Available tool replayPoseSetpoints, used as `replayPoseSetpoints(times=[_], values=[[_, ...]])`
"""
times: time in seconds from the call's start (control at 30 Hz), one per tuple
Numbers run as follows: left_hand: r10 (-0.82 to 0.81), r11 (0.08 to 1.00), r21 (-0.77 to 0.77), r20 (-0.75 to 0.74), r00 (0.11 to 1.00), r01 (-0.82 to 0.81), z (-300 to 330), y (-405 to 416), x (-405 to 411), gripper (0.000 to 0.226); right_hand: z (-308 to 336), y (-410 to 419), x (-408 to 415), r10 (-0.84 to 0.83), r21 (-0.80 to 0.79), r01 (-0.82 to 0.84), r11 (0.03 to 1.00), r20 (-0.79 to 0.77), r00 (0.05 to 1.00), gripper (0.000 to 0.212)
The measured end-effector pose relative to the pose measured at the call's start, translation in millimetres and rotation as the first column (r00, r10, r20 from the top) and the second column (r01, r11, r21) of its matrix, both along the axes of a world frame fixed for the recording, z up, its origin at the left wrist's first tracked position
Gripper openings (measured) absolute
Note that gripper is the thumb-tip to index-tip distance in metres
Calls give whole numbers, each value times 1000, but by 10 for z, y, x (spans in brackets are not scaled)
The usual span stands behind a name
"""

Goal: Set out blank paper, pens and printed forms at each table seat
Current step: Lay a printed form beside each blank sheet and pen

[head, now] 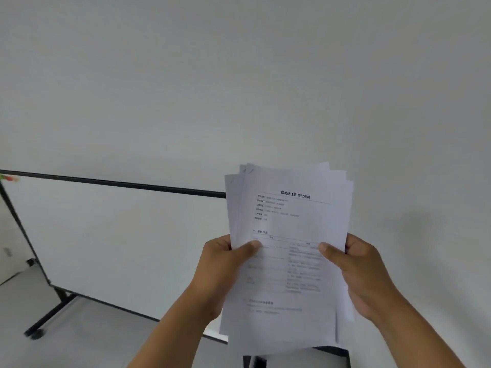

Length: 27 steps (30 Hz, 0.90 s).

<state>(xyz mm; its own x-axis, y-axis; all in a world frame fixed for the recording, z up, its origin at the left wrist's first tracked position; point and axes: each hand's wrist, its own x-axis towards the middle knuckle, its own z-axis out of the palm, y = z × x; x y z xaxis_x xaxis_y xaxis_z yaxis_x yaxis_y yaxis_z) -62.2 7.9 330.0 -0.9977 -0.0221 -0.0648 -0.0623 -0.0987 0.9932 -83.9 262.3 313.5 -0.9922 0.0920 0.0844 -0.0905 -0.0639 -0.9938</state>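
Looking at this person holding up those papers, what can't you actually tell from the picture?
- Printed forms: body text is blurred in the head view; the sheet count is hidden by overlap.
- Left hand and right hand: fingers hidden behind the forms, thumbs showing.
- Whiteboard: right part hidden by the forms, left cut off by the edge.
- Table, pens, blank paper: not in view.

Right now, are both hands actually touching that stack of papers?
Touching. The head view shows the left hand and right hand each pinching the stack of printed forms, thumbs on its front.
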Motion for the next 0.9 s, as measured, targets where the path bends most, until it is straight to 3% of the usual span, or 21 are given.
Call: replayPoseSetpoints(times=[0.17,0.33,0.63,0.9], values=[[17,999,40,-16,1000,-17,385,-310,247,27,413,-287,-95,140,-4,-140,990,-49,989,22],[124,991,57,-68,990,-120,580,-564,438,26,712,-666,-48,215,45,-211,976,-103,971,25],[237,970,-9,-189,953,-242,829,-1127,657,24,1177,-1299,187,296,265,-243,933,-182,938,30],[371,927,33,-221,902,-373,903,-2241,1168,21,1358,-2485,485,376,234,-325,917,-225,899,26]])
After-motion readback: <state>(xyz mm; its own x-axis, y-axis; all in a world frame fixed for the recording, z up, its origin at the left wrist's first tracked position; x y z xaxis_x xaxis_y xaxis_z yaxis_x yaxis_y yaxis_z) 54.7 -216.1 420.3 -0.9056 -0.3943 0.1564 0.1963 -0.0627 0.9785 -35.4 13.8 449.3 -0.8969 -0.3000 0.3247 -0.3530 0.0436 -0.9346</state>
